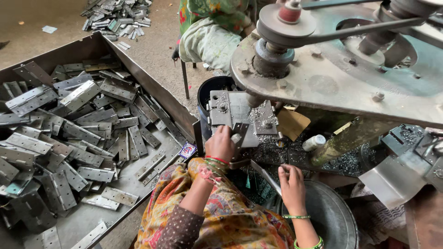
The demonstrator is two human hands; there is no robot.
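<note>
My left hand (pixel 220 144) grips a small grey metal hinge (pixel 239 131) and presses it against the steel jig plate (pixel 229 110) under the drill spindle (pixel 273 57). My right hand (pixel 290 184) rests lower right with its fingers curled around a thin metal lever (pixel 265 177), above a round metal basin (pixel 330 216). Metal shavings cover the machine bed between the two hands.
A big metal tray (pixel 138 76) on the left is heaped with several grey hinges (pixel 69 133). More hinges (pixel 117 16) lie on the floor behind. Another person in green cloth (pixel 207 34) sits beyond the machine. A white bottle (pixel 314 142) stands by the spindle column.
</note>
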